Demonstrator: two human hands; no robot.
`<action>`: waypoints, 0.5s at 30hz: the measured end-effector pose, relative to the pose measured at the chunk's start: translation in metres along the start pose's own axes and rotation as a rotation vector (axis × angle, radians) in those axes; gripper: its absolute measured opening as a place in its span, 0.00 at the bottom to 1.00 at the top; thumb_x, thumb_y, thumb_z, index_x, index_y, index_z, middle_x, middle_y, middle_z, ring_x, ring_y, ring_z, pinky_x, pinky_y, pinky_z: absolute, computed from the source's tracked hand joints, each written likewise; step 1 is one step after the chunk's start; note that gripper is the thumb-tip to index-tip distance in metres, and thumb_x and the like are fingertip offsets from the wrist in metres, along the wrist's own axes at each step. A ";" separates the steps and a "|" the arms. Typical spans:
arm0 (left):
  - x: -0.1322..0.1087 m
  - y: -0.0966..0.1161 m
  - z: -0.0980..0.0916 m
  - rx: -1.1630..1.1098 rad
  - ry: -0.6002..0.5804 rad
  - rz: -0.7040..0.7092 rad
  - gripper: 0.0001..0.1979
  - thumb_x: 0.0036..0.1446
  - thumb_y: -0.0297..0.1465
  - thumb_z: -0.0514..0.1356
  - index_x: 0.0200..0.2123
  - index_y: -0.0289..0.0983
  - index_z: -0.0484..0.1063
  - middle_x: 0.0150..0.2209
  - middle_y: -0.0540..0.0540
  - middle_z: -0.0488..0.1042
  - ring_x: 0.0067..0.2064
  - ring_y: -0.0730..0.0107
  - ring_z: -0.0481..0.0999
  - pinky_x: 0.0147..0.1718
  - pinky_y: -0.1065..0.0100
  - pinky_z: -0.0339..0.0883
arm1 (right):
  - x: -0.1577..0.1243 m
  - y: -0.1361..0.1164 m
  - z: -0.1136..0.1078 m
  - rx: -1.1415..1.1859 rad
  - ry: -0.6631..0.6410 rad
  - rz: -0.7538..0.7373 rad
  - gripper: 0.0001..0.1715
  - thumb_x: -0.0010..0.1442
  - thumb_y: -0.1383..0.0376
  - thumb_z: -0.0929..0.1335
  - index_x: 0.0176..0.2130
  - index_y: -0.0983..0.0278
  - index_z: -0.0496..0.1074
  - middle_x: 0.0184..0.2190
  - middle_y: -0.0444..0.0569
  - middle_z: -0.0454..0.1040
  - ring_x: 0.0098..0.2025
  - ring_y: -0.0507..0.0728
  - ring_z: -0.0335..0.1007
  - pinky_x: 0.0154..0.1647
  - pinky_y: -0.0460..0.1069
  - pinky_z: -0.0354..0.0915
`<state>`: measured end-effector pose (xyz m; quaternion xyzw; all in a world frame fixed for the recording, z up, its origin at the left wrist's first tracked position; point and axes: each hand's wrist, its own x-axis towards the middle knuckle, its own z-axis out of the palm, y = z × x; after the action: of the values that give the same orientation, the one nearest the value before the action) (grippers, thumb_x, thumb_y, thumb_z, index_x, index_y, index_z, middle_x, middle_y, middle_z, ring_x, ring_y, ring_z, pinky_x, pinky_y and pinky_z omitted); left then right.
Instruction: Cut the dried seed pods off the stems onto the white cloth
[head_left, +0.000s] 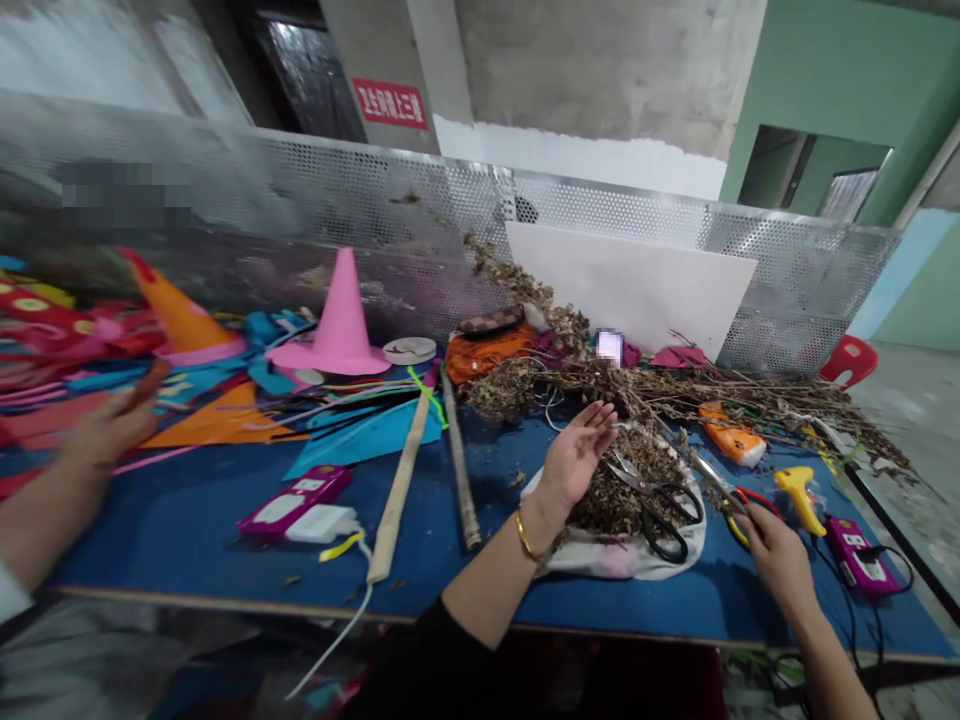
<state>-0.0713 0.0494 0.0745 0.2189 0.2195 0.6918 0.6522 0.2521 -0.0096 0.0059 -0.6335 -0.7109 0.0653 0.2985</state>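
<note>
My left hand (577,458), with a gold bangle on the wrist, is raised palm up, its fingers stretched out and holding nothing. Beneath it lies a heap of crumbled dried leaves (619,490) on a white cloth (600,562). Black-handled scissors (664,500) rest on that heap, just right of the hand. My right hand (780,560) is closed at the handles of a second pair of scissors (716,482) with red and yellow grips. Their blades point away, toward the far left. Part of the grip is hidden by my fingers.
Dried plant stems (675,385) lie along the back below a white board (630,285). A yellow glue gun (799,498) and a purple power strip (859,558) sit at right. Two sticks (405,490), a pink felt hat (341,325) and another person's hand (112,425) are left.
</note>
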 end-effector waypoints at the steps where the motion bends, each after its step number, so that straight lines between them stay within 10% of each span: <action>1: 0.000 -0.002 0.003 0.003 -0.011 0.001 0.14 0.49 0.22 0.58 0.41 0.36 0.72 0.46 0.43 0.75 0.48 0.65 0.74 0.48 0.63 0.68 | -0.003 -0.003 0.003 -0.011 0.011 0.000 0.24 0.61 0.50 0.58 0.41 0.61 0.73 0.36 0.50 0.77 0.36 0.57 0.73 0.33 0.46 0.64; 7: 0.021 0.002 0.028 -0.010 0.120 -0.070 0.16 0.51 0.43 0.63 0.31 0.35 0.70 0.28 0.46 0.75 0.37 0.66 0.77 0.35 0.68 0.71 | -0.017 -0.019 0.015 -0.094 0.018 -0.062 0.24 0.63 0.50 0.56 0.36 0.60 0.72 0.33 0.49 0.76 0.32 0.56 0.73 0.29 0.45 0.61; 15: 0.021 -0.023 0.031 0.041 0.256 0.085 0.21 0.44 0.47 0.65 0.23 0.36 0.65 0.21 0.50 0.72 0.32 0.69 0.77 0.37 0.68 0.69 | -0.025 -0.028 0.022 -0.132 -0.039 -0.047 0.23 0.64 0.51 0.54 0.33 0.60 0.68 0.30 0.46 0.75 0.28 0.53 0.70 0.26 0.44 0.56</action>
<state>-0.0357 0.0719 0.0862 0.1516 0.3055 0.7364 0.5842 0.2171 -0.0323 -0.0071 -0.6336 -0.7340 0.0233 0.2437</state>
